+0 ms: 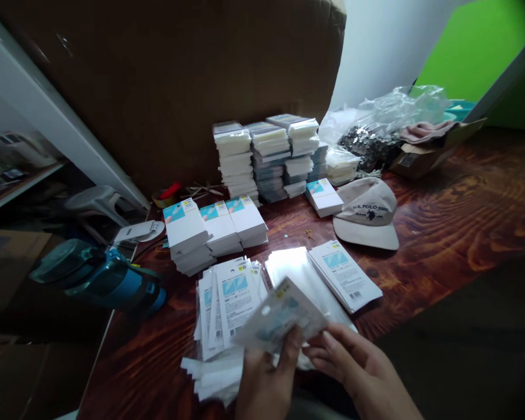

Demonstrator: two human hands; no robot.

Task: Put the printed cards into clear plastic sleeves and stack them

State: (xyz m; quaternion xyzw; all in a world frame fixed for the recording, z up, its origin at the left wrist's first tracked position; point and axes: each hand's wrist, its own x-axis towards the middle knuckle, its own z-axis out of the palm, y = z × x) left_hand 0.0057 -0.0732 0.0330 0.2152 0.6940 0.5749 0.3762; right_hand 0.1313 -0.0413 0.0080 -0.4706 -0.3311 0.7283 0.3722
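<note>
A person's left hand [262,379] pinches a blurred, clear-sleeved packet [280,318] between thumb and fingers at the near edge of a wooden desk [441,221], holding it just above the piles. The right hand [363,373] meets it from the right, fingers loosely curled with the tips at the packet's near edge. Whether they grip it cannot be told.

Beneath and to the left lies a loose heap of packets [230,300], with a flat pile of clear sleeves [295,271] and a thin stack of printed cards [345,274] just beyond. By the look of it the step in hand is the working of one packet between both hands. A clean next move would call for a steady pinch and a square edge, since the heap below is slipping apart.

Farther back stand three neat card stacks [219,227], a blue water bottle [100,277] lying at the left and a beige cap [367,213] to the right. At the far side are tall stacks [266,154] against a cardboard sheet [179,76] — and a plastic bag [389,116] beside an open box [424,154].
</note>
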